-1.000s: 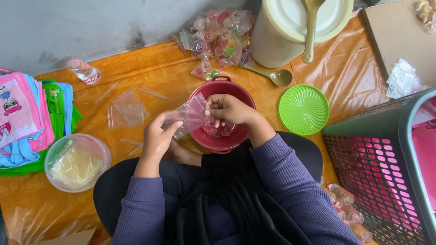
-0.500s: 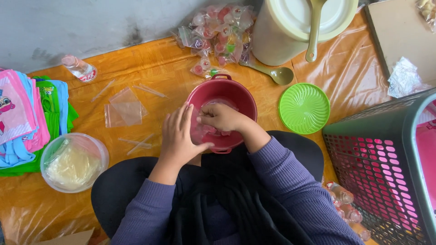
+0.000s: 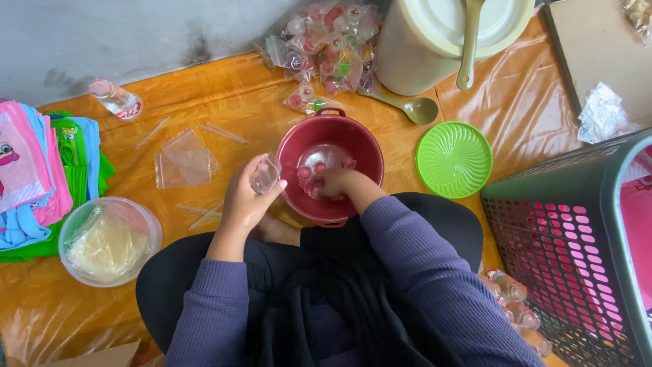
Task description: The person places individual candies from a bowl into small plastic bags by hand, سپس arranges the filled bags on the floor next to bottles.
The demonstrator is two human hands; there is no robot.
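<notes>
A dark red bowl [image 3: 360, 146] sits on the orange sheet in front of my knees, with small clear jelly cups and a clear bag inside it. My right hand [image 3: 334, 183] reaches down into the bowl, its fingers closed around one of the small cups. My left hand [image 3: 246, 197] is at the bowl's left rim and holds a small clear plastic bag [image 3: 265, 174] pinched open. Whether the right hand has lifted a cup is hidden by its fingers.
A pile of bagged jelly cups [image 3: 324, 42] lies behind the bowl, next to a cream bucket [image 3: 435, 47] with a ladle. A green lid [image 3: 454, 159], a spoon [image 3: 407, 106], loose clear bags [image 3: 182, 160], a clear tub [image 3: 109, 239], folded cloths [image 3: 41, 170] and a green-pink basket [image 3: 577, 251] surround me.
My left hand drew back from the bowl to its left rim, holding a small clear bag. My right hand dropped deeper into the bowl.
</notes>
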